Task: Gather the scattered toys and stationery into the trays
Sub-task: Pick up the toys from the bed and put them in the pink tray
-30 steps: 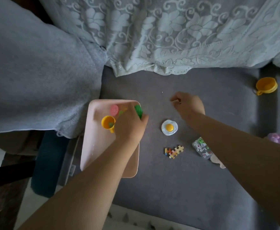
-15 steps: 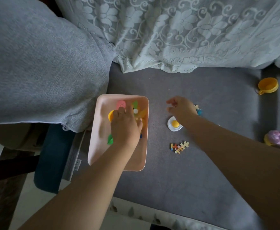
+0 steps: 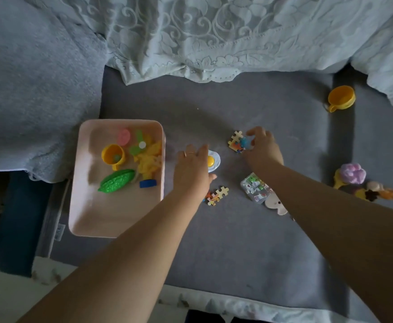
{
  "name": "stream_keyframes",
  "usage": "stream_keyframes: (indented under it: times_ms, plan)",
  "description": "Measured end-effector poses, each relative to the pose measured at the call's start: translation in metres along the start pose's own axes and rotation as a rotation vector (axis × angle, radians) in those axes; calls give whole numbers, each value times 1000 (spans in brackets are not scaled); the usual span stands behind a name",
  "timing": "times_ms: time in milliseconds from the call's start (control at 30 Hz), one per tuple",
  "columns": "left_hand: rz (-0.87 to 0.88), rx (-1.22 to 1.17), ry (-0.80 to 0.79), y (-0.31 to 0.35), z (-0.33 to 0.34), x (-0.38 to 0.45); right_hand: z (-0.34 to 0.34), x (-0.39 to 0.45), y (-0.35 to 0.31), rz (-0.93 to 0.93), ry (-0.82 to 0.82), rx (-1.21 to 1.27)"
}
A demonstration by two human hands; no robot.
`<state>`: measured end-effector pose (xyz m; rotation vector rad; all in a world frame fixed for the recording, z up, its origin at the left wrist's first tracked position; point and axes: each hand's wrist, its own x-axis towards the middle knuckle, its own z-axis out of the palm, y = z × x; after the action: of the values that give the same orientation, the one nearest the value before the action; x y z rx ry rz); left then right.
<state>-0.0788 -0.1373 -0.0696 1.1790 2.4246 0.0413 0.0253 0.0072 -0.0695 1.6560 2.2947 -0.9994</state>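
L hand [image 3: 192,170] over toy egg [image 3: 213,161], R hand [image 3: 262,150] pinching puzzle pcs [image 3: 238,143]

A home, most likely a bedroom or living room: a grey padded surface [image 3: 249,241], which may be a bed or a sofa seat (the dim light makes it hard to say which), is draped at the back with a pale lace cover [image 3: 214,36] and a grey blanket [image 3: 34,73]. Children's playthings lie about on it, among them a toy fried egg [image 3: 214,161], jigsaw pieces [image 3: 217,195], a yellow toy cup [image 3: 341,98] and a pink tray [image 3: 111,217] of plastic toys.
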Motion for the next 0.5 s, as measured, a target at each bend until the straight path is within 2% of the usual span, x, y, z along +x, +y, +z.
stream_keyframes:
  times_ms: [133, 300, 500]
  plan:
    - [-35, 64, -97, 13, 11, 14, -2, 13, 7, -42, -14, -39]
    - [-121, 48, -34, 18, 16, 25, 1, 30, 6, -107, -62, -136]
    - [-181, -20, -27, 15, 17, 30, 5, 42, -11, -52, -77, -152]
